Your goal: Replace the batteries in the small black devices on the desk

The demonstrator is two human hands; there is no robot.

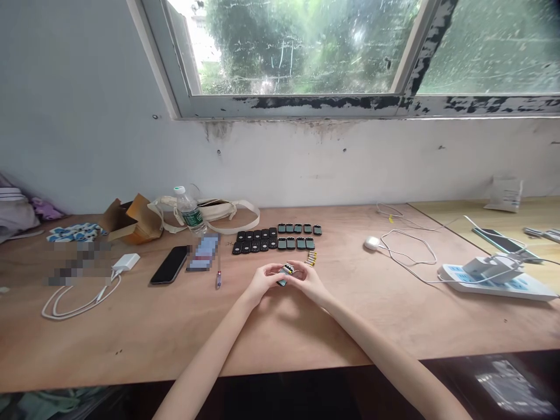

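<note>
Between both hands is a small electronic unit (285, 273) with a grey-green face, a dark top edge and a bit of yellow. My left hand (263, 282) pinches it from the left. My right hand (310, 282) has its fingers closed on the right side. Just beyond the right hand lie several small yellow-and-silver batteries (311, 258). Similar grey-green units (296, 243) rest in two rows behind the hands. To their left, black oblong pieces (255, 241) with small pale marks are set out in two rows. A small screwdriver (219, 280) lies left of my left hand.
Left on the wooden table (175, 338) are a black phone (170, 265), a lit phone (203, 253), a white charger (125, 262), an open cardboard box (133, 220), a water bottle (189, 211) and a pale strapped bag (236, 213). A power strip (494, 282) and a mouse (371, 243) lie right.
</note>
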